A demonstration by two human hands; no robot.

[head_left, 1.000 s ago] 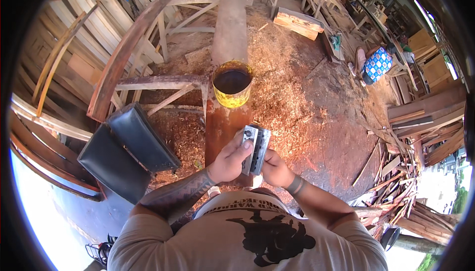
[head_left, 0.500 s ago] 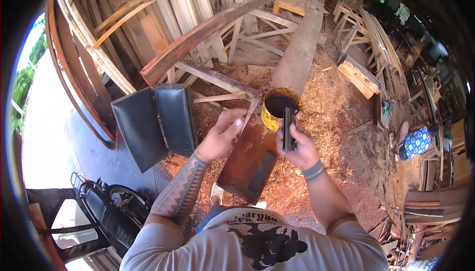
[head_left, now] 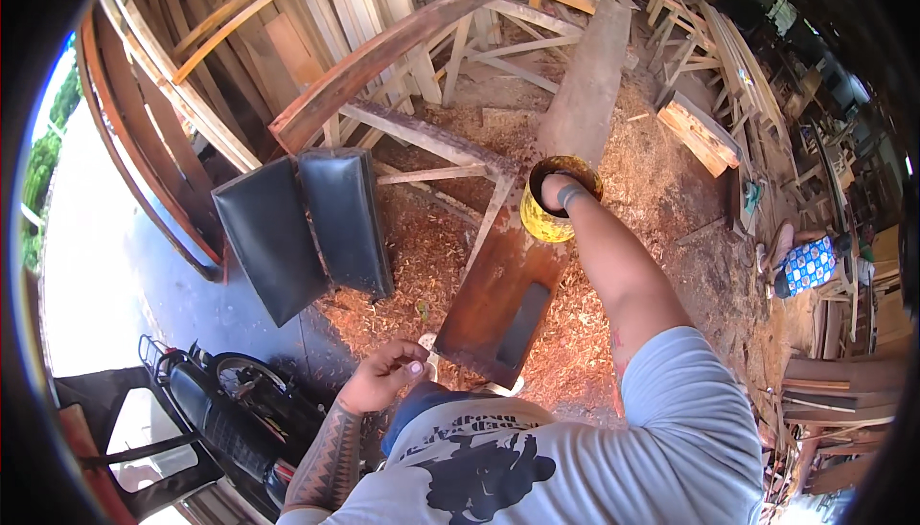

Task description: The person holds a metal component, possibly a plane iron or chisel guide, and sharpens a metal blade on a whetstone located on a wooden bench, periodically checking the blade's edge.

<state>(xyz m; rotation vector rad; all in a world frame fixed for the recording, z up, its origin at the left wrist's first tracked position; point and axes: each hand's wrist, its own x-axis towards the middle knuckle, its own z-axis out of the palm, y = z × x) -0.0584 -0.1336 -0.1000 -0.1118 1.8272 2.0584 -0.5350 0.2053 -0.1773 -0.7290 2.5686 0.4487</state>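
My right hand reaches down into a round yellow bucket with dark stains around its rim. The bucket wall hides its fingers and whatever they may hold. Under the bucket is a reddish-brown, stained wooden board, with a dark grey rectangle near its close end. Off the board's near left corner, my left hand hangs in the air, its fingers loosely bent and apart from the thumb. Nothing shows in it.
Two black padded panels stand at the left, above a parked motorcycle. A long curved timber rests on a wooden trestle. Shavings cover the ground. A person in blue patterned cloth is at the far right.
My right hand, which held a dark flat bar in front of the bucket, has gone down into it. My left hand has dropped back toward my body.
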